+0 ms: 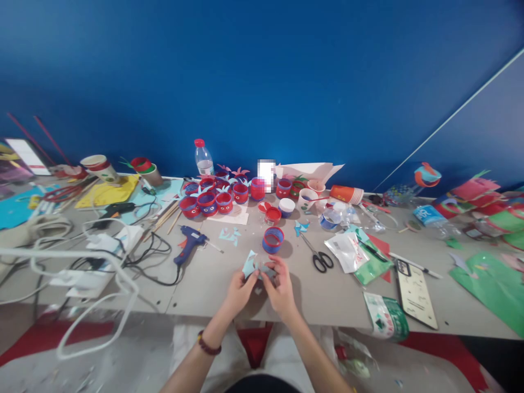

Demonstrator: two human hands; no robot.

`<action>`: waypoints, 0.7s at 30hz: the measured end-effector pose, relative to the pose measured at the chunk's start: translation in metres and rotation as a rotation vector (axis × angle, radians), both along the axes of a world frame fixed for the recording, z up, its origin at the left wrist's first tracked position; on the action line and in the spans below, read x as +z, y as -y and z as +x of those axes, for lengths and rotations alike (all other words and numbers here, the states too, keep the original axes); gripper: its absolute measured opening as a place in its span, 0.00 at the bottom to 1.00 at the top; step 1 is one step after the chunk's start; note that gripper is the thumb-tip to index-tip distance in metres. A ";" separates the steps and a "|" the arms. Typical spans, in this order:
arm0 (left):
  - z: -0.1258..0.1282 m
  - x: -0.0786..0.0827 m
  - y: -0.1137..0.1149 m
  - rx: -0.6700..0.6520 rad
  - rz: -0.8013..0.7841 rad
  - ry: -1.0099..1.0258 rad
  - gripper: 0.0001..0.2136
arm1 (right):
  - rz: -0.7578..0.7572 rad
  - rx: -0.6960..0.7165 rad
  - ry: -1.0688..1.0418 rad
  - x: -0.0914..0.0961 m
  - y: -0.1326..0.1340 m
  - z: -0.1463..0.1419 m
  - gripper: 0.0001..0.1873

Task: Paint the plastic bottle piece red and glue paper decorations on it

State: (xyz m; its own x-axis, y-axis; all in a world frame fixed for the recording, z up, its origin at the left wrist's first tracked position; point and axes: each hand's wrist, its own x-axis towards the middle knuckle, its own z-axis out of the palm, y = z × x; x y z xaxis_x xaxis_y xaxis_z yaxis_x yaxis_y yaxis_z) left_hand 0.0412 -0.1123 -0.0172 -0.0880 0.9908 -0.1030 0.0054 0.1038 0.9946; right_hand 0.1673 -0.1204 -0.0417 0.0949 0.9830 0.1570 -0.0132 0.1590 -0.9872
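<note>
Head view: pinching light-blue paper [249, 265] between left hand [241, 289] and right hand [280, 284], both grips closed on it above counter [323, 300], blue-red ring [271, 248] just beyond, nearer right hand.

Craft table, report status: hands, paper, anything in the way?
Left hand and right hand pinching light-blue paper. Blue-and-red ring just beyond. Scissors off right, not blocking.
</note>
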 end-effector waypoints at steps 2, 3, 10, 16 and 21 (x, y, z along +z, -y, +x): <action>-0.001 -0.003 0.000 0.030 -0.014 -0.002 0.20 | 0.049 -0.001 0.028 -0.003 0.002 -0.001 0.19; -0.001 -0.005 0.000 0.050 -0.021 -0.004 0.20 | 0.079 0.016 0.037 -0.004 0.002 -0.001 0.18; -0.003 -0.009 -0.002 0.116 -0.046 0.020 0.18 | 0.088 0.044 0.058 -0.001 0.004 0.001 0.23; -0.001 -0.006 0.000 0.103 -0.046 0.094 0.16 | -0.028 0.048 0.006 0.002 0.002 0.000 0.23; 0.001 -0.011 0.002 0.103 -0.063 0.164 0.16 | 0.002 0.059 -0.022 0.004 0.001 -0.002 0.19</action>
State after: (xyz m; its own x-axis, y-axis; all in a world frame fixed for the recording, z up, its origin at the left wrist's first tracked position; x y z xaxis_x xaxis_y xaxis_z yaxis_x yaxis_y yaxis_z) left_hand 0.0419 -0.1139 -0.0280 -0.1660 0.9686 -0.1853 -0.1699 0.1570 0.9729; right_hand 0.1657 -0.1212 -0.0378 0.0404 0.9867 0.1574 -0.0443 0.1592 -0.9863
